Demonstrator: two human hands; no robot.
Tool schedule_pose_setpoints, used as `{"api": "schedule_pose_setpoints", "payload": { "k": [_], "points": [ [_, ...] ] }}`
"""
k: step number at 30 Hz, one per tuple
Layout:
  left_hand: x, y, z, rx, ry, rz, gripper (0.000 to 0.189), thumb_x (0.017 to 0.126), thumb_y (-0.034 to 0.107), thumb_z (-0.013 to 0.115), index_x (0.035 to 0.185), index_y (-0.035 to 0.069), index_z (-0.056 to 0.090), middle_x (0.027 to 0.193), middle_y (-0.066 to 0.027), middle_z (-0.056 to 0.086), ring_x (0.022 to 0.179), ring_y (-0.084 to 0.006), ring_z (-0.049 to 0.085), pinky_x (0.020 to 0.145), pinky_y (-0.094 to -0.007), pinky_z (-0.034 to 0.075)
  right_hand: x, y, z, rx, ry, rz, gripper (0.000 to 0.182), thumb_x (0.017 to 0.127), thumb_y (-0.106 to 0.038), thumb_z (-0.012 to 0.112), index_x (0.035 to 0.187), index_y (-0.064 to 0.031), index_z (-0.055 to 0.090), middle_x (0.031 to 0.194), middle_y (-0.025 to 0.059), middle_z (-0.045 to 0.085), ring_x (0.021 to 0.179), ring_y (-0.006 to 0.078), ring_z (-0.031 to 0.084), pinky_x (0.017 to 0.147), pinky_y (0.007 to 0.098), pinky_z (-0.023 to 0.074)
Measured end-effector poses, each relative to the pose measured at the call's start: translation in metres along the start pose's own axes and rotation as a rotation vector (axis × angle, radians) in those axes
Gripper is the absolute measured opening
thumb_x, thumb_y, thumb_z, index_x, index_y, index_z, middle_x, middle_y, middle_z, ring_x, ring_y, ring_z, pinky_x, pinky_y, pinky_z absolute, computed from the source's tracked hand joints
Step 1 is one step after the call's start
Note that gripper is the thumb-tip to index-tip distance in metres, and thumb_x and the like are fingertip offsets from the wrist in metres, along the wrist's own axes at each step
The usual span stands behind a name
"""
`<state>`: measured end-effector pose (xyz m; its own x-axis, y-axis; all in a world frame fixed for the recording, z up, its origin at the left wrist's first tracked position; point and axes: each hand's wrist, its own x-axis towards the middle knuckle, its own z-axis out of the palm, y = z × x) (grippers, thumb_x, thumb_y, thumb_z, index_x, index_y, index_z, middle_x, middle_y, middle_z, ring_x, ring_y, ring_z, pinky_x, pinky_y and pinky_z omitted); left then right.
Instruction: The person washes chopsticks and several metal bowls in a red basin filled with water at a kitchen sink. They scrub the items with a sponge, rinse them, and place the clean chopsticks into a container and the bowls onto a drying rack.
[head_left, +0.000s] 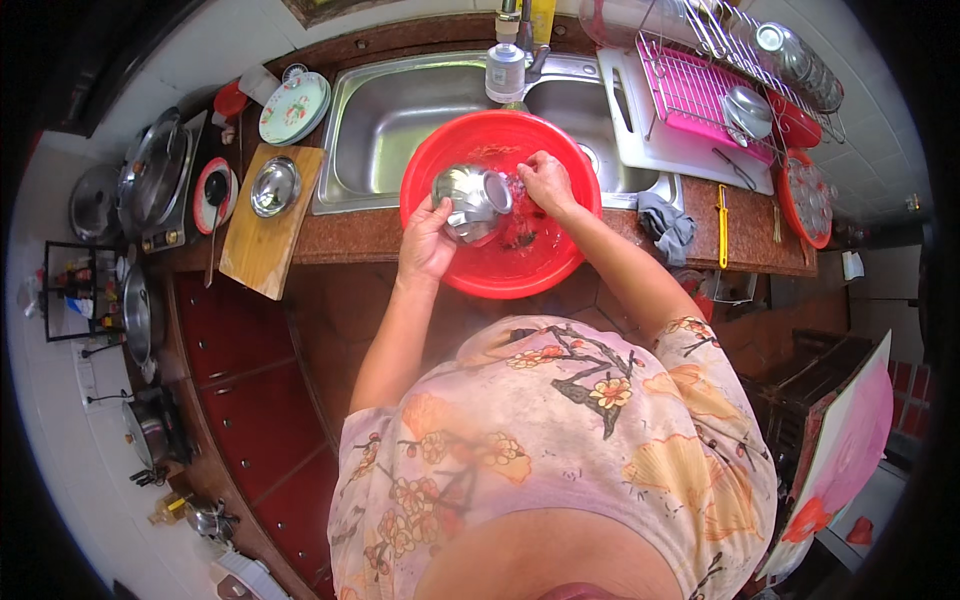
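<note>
A shiny stainless steel bowl (469, 202) is tilted on its side over a red plastic basin (427, 146), its base facing right. My left hand (431, 236) grips the bowl by its left side, thumb on the outer wall. Close to the bowl's base, my right hand (547, 184) has its fingers curled together over the basin. Something small and pale shows at those fingertips, too blurred to name. Shallow water and dark bits (521, 238) lie in the basin, which rests across the front edge of a double stainless steel sink (367, 127).
Left of the sink, a wooden cutting board (259, 244) bears a metal bowl (276, 187), near stacked plates (294, 109). A faucet with a filter (505, 71) stands behind the basin. To the right are a grey cloth (666, 227), a yellow-handled peeler (722, 225) and a wire dish rack (694, 90).
</note>
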<state>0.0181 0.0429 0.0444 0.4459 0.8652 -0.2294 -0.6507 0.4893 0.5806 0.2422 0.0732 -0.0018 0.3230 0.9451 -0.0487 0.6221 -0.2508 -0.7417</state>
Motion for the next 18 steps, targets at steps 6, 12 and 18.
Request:
{"api": "schedule_pose_setpoints", "payload": {
  "k": [6, 12, 18],
  "points": [
    [0.002, -0.006, 0.004, 0.106, 0.047, 0.038, 0.026, 0.090, 0.001, 0.050, 0.116, 0.003, 0.053, 0.110, -0.0098, 0.061, 0.100, -0.0225, 0.061, 0.088, -0.0408, 0.051, 0.031, 0.018, 0.033, 1.530, -0.271, 0.878, 0.021, 0.085, -0.012, 0.054, 0.098, 0.0047, 0.058, 0.089, 0.0172, 0.062, 0.083, 0.0331, 0.062, 0.079, 0.0413, 0.0514],
    [0.016, -0.008, 0.029, 0.149, 0.155, -0.027, 0.026, 0.088, -0.003, 0.050, 0.113, 0.004, 0.055, 0.105, -0.0069, 0.059, 0.095, -0.0191, 0.060, 0.082, -0.0355, 0.052, -0.042, -0.094, -0.014, 0.888, -0.333, -0.262, 0.021, 0.084, -0.002, 0.049, 0.097, 0.0022, 0.065, 0.104, 0.0149, 0.064, 0.095, 0.0249, 0.062, 0.084, 0.0359, 0.0500],
    [0.019, -0.006, 0.037, 0.179, -0.038, 0.011, 0.025, 0.087, -0.002, 0.052, 0.112, 0.002, 0.055, 0.106, -0.0070, 0.060, 0.098, -0.0178, 0.059, 0.085, -0.0333, 0.051, -0.042, -0.098, -0.018, -0.075, 0.171, -0.677, 0.034, 0.087, -0.028, 0.055, 0.108, -0.0020, 0.064, 0.107, 0.0139, 0.064, 0.098, 0.0278, 0.059, 0.083, 0.0364, 0.0465]
  ]
}}
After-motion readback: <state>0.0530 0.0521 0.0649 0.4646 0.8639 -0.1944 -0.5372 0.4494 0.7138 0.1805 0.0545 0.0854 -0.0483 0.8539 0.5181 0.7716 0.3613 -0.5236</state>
